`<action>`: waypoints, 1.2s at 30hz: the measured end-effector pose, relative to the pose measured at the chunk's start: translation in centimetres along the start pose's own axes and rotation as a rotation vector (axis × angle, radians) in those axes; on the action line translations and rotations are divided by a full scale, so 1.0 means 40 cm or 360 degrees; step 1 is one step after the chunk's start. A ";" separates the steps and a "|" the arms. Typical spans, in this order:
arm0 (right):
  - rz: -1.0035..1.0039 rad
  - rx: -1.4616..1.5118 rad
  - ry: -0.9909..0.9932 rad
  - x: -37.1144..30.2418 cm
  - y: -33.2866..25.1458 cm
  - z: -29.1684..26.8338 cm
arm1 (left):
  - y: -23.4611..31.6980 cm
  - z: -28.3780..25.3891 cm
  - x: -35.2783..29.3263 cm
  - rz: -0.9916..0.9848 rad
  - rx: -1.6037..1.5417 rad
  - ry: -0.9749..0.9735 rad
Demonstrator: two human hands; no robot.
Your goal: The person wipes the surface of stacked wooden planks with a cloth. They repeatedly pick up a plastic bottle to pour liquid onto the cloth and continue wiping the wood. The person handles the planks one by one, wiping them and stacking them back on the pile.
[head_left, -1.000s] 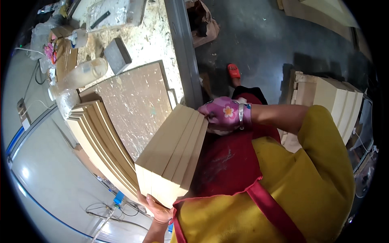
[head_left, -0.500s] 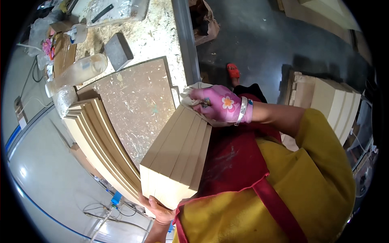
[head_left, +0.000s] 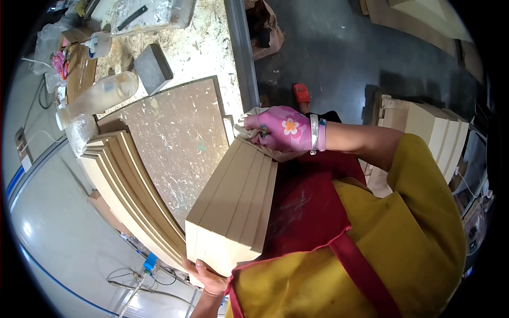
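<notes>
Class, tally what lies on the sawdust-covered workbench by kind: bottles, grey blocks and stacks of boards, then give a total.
Bottles: 2, a large clear bottle and a small white bottle
Grey blocks: 1, the grey block
Stacks of boards: 1, the fanned stack on the workbench
Total: 4

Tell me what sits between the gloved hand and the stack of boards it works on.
In the head view, a crumpled cloth lies between the right hand and the board stack.
</notes>
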State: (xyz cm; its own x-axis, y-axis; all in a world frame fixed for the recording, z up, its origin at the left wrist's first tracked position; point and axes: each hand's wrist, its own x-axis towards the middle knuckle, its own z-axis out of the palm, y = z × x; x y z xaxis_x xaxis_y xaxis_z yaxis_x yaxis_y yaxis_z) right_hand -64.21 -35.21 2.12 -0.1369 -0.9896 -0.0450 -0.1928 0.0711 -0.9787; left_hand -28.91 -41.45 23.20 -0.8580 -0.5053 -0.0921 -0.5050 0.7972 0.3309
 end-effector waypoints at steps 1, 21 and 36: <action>-0.0013 -0.0112 -0.0036 0.002 -0.013 -0.015 | -0.001 -0.003 -0.003 -0.0015 0.0015 -0.0009; -0.0899 0.0339 0.0367 -0.043 -0.200 -0.011 | 0.007 0.001 -0.025 -0.0150 -0.0089 -0.0076; -0.1072 -0.0028 0.0202 -0.086 -0.127 0.000 | 0.003 -0.011 -0.012 -0.0109 0.0041 -0.0106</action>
State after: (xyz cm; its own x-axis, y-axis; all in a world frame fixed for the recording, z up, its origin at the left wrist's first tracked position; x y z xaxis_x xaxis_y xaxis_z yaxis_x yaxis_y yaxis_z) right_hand -62.74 -32.15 7.26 -0.0943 -0.7965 0.5972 -0.2913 -0.5515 -0.7816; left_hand -28.53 -41.26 23.69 -0.8252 -0.5366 -0.1761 -0.5643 0.7701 0.2975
